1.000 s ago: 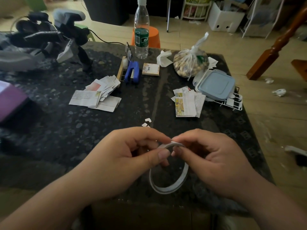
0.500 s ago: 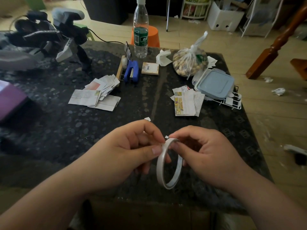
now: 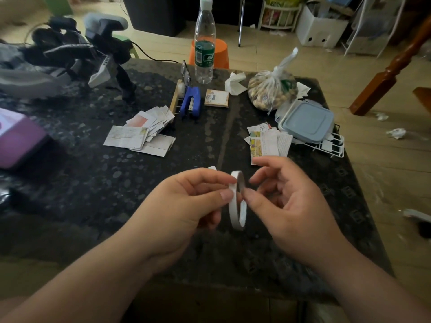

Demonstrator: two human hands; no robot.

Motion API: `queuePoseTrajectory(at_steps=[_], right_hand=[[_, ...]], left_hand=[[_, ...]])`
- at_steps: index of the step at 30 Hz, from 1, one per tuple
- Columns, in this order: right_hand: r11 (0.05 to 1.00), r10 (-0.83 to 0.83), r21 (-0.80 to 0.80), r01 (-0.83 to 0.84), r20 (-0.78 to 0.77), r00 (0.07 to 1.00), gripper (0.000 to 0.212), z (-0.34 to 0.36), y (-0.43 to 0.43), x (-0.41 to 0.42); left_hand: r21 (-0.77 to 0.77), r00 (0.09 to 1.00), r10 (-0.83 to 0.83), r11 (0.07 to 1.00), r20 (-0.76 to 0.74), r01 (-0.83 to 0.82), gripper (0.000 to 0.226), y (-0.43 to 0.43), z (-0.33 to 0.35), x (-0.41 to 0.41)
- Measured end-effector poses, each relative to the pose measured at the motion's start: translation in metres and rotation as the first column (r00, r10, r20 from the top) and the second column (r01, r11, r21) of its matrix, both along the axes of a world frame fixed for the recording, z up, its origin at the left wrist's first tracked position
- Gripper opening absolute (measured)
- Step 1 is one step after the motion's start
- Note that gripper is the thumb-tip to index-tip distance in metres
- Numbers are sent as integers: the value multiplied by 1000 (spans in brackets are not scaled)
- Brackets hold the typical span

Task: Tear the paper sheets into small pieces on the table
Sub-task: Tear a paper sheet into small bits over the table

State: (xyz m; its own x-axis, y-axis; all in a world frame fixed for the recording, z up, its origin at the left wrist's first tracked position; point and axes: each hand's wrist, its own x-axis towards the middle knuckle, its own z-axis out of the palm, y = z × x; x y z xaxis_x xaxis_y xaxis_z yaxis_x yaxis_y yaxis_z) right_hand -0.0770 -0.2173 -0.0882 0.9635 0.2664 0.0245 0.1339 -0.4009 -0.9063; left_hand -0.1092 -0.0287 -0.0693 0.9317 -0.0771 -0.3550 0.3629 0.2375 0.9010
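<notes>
The left hand [image 3: 186, 203] pinches a looped paper strip [image 3: 234, 215] above the surface [image 3: 112, 197]. The right hand [image 3: 293, 206], fingers loosely spread, holds nothing. Tearing seems underway, and the right hand probably must pinch alongside, then rip.

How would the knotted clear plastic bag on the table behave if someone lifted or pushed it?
The bag looks thin and full of small loose pieces, so it would probably sag and change shape, not roll. Its knotted top sticks up, so lifting there seems easiest. Packed full, it may be fairly heavy.
</notes>
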Motion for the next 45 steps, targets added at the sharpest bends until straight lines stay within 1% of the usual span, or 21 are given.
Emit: queuePoseTrajectory(at_steps=[2, 4, 7, 9, 11, 12, 14, 18, 21, 24, 26, 28, 30, 32, 37, 42, 45], right_hand=[[989, 59, 140, -46, -89, 994, 41, 1, 4, -4], [954, 141, 291, -78, -205, 969, 44, 3, 11, -8], [919, 171, 392, -47, -288, 942, 44, 9, 21, -12], [923, 156, 385, -25, -314, 936, 44, 11, 24, -12], [942, 141, 334, -29, -316, 938, 43, 11, 25, -10], [946, 134, 322, -26, -320, 938, 39, 11, 25, -10], [943, 136, 332, -17, -338, 931, 30, 9, 25, -9], [925, 138, 379, 18, -380, 915, 21, 10, 24, -10], [906, 138, 419, 51, -407, 903, 15, 13, 24, -11], [892, 131, 447, 74, -412, 902, 12, 12, 23, -11], [885, 125, 459, 83, -406, 905, 12, 12, 22, -11], [873, 122, 480, 90, -393, 911, 12, 14, 22, -10], [866, 111, 492, 94, -371, 922, 17, 15, 23, -11], [861, 90, 498, 107, -356, 930, 21, 14, 24, -11], [855, 86, 507, 112, -351, 932, 31, 14, 27, -14], [825, 57, 542, 163, -367, 929, 31, 13, 32, -17], [830, 71, 533, 162, -389, 918, 46, 17, 33, -18]], left_hand=[[-52, 998, 58, 997, -13, -59, 19, -1, -1, 0], [-82, 997, 82, 993, -9, -83, 19, -3, -2, 0], [-42, 996, 88, 995, 10, -88, 18, -4, 0, -1], [71, 996, 79, 994, 47, -82, 17, -3, 1, -1], [209, 995, 55, 975, 88, -72, 21, 0, 0, -2], [255, 994, 44, 964, 101, -69, 20, 0, 0, -2], [293, 994, 25, 955, 108, -56, 17, 0, 0, -3], [227, 992, 32, 972, 125, -60, 16, -2, -2, -2], [124, 990, 26, 991, 138, -43, 21, -2, -2, -2], [61, 991, 25, 998, 134, -34, 30, -1, -1, -2], [74, 990, 41, 996, 131, -51, 33, -1, -3, -1], [164, 988, 37, 985, 147, -61, 30, -1, -4, -1], [209, 986, 24, 976, 168, -59, 27, -3, -5, -2], [203, 983, 14, 978, 184, -52, 25, -4, -7, -3], [102, 980, 71, 991, 185, -91, 21, -10, -8, -4], [58, 976, 138, 987, 167, -150, 23, -15, -8, -5], [16, 970, 175, 983, 171, -181, 19, -19, -6, -6]])
